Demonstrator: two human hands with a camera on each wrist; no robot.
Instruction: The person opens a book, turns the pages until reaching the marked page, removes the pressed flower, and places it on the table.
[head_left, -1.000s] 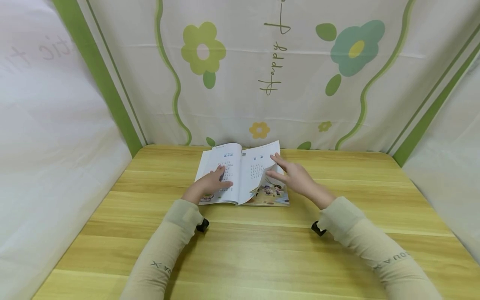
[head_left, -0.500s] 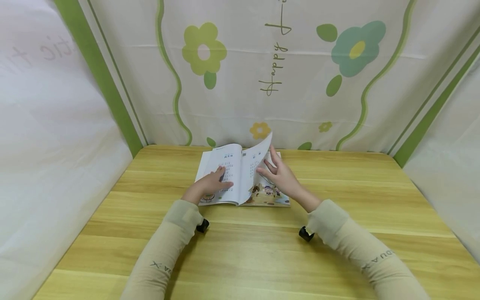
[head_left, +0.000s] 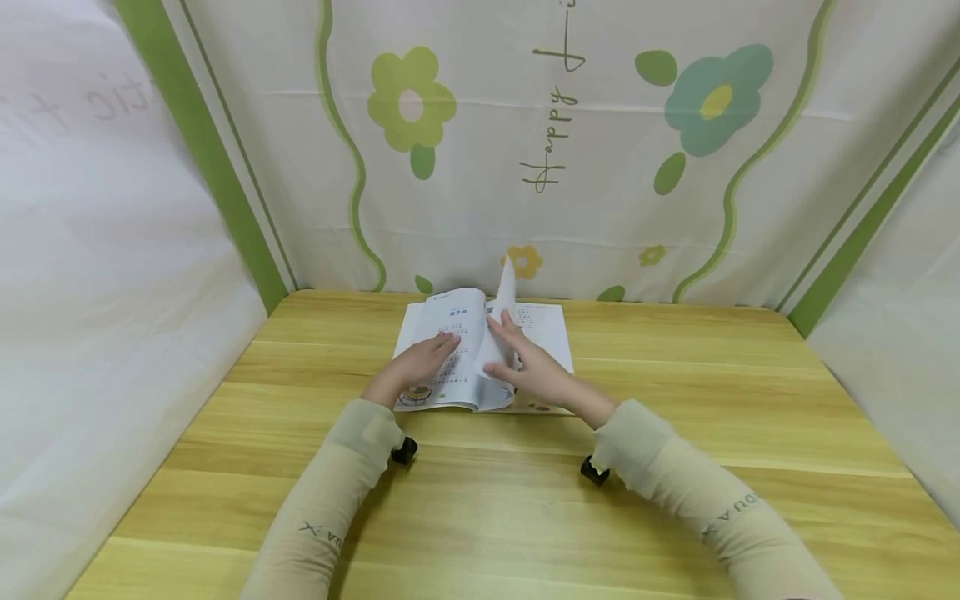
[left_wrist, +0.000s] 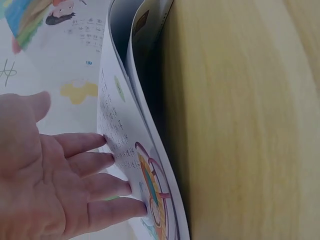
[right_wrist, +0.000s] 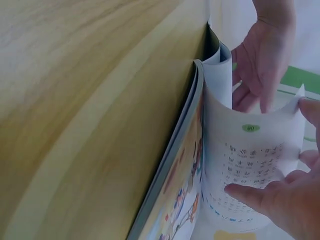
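An open picture book [head_left: 540, 329] with printed text and coloured drawings lies at the far edge of the table. My left hand [head_left: 420, 364] rests on its left page; the left wrist view shows those fingers [left_wrist: 112, 212] straight, tips touching the paper. One leaf [head_left: 507, 279] stands nearly upright at the spine, bowed. My right hand [head_left: 536, 371] touches this leaf from the right, fingers extended and spread. In the right wrist view the leaf's printed back [right_wrist: 245, 160] faces the right hand [right_wrist: 295, 197], whose digits lie along it. Part of the right page is hidden.
The wooden table [head_left: 487, 508] stretches toward the person. A white fabric wall [head_left: 480, 200] with printed flowers and lettering stands directly behind the book. A white sheet [head_left: 112, 275] hangs on the left side, another [head_left: 900, 275] on the right. Each wrist carries a small black device [head_left: 405, 451].
My right hand has moved left, bringing the leaf from the right page to nearly upright and uncovering the page beneath. My left hand has stayed on the left page, its thumb drawn closer in.
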